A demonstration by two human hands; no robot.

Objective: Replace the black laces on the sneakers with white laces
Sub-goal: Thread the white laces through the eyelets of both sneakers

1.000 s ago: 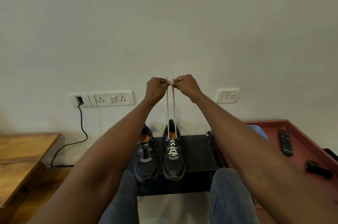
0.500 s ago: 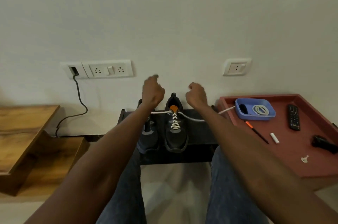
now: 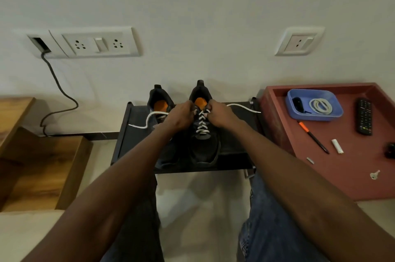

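Now | hands lowered from raised | left hand (image 3: 180, 116), right hand (image 3: 220, 114) pinching white lace (image 3: 201, 121) at sneaker (image 3: 204, 142) top

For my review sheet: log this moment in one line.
step: lacing | left hand: pinches white lace | right hand: pinches it | right sneaker: laced | ends: loose sideways

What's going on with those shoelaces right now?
Left hand and right hand pinch white lace at right sneaker top. Left sneaker unlaced. Nothing in the way.

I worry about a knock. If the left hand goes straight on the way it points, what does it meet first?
Probably the right shoe's tongue, then the right hand; depth is unclear.
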